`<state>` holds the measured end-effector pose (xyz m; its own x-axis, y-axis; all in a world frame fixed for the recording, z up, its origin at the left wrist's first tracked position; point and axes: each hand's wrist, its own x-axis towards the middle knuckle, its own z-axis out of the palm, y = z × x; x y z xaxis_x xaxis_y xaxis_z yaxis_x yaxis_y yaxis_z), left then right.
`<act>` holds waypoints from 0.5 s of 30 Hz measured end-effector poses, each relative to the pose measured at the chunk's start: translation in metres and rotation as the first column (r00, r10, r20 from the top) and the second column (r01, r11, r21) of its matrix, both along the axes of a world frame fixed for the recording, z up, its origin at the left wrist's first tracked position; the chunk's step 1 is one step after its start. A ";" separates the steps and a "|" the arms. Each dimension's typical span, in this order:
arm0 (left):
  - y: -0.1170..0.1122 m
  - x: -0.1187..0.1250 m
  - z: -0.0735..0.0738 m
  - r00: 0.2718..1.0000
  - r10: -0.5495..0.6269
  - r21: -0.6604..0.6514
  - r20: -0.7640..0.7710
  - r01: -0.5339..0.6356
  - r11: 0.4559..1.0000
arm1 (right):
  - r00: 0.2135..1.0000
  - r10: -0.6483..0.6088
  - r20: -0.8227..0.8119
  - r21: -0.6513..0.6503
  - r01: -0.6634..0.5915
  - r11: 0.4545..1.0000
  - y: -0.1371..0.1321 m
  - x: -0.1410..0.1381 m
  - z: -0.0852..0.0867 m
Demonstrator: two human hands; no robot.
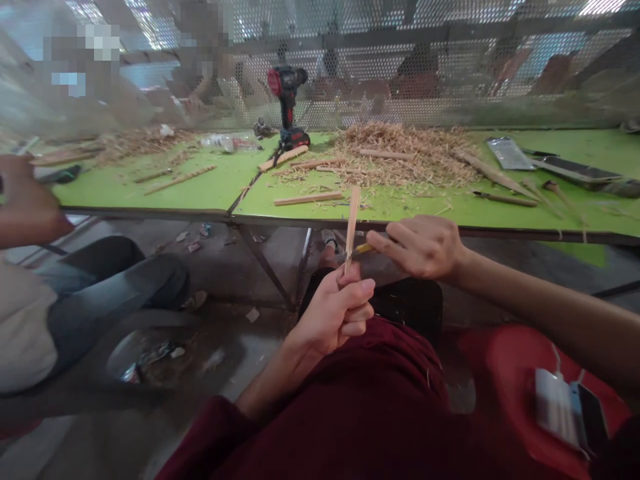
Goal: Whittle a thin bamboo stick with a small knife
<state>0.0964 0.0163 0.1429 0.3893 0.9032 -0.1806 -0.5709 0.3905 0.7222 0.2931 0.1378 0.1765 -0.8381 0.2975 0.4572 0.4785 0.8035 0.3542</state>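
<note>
My left hand (336,308) is closed around the lower end of a thin wooden stick (353,217), which stands nearly upright in front of the green table's edge. My right hand (423,247) is closed on a small tool with a yellowish handle (363,249), whose tip touches the stick just above my left fingers. Both hands are over my lap, which is covered in dark red cloth.
The green table (200,190) carries a heap of wood shavings (400,153), several loose sticks, a red and black power drill (287,100) and metal trays (510,153). Another person sits at the left, knee (115,287) raised. A red stool (525,373) holds a phone and power bank.
</note>
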 end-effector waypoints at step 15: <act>0.000 0.009 -0.028 0.966 -0.227 0.002 0.121 0.228 0.974 | 0.880 -0.220 -0.422 -0.173 0.160 0.972 -0.001 0.059 0.000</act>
